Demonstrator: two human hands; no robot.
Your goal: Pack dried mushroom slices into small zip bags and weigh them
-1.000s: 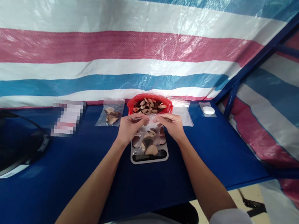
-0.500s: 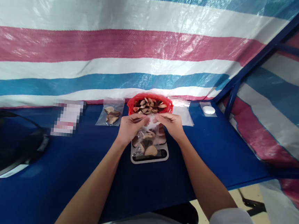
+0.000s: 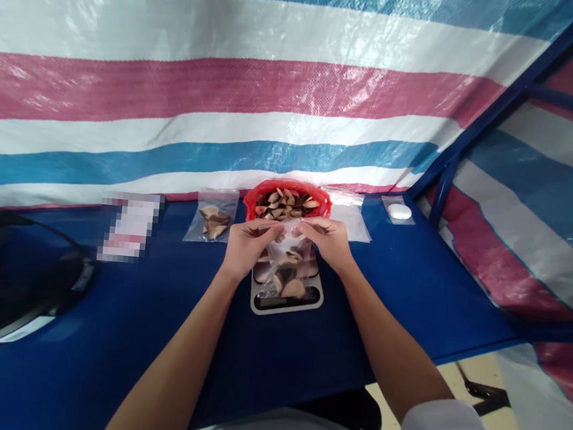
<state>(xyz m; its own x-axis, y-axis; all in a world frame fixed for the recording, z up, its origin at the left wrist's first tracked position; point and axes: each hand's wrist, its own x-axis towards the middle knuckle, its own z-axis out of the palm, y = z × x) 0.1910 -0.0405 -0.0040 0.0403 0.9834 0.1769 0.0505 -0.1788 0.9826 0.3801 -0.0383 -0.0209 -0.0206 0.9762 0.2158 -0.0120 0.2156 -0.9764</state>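
Both hands pinch the top edge of a clear zip bag (image 3: 288, 252) with several brown-and-pale dried slices inside. My left hand (image 3: 248, 244) is closed on the bag's left top corner, and my right hand (image 3: 327, 240) on its right side. The bag hangs over a kitchen scale (image 3: 286, 303) with a white rim and a dark display strip; whether it touches the scale I cannot tell. Just behind my fingers stands a red plastic bag (image 3: 250, 202), open at the top and full of the same dried slices (image 3: 287, 204).
Left of the red bag lies another filled zip bag (image 3: 212, 222). Clear flat bags (image 3: 353, 219) lie to its right, then a white oval object (image 3: 399, 212) on a small bag. A blurred card (image 3: 129, 228) and a black object (image 3: 20, 279) occupy the left of the blue table (image 3: 145, 336).
The zip bag's lower end has swung slightly to the right and up, uncovering more of the scale's display strip. Both hands keep their pinch in nearly the same place.
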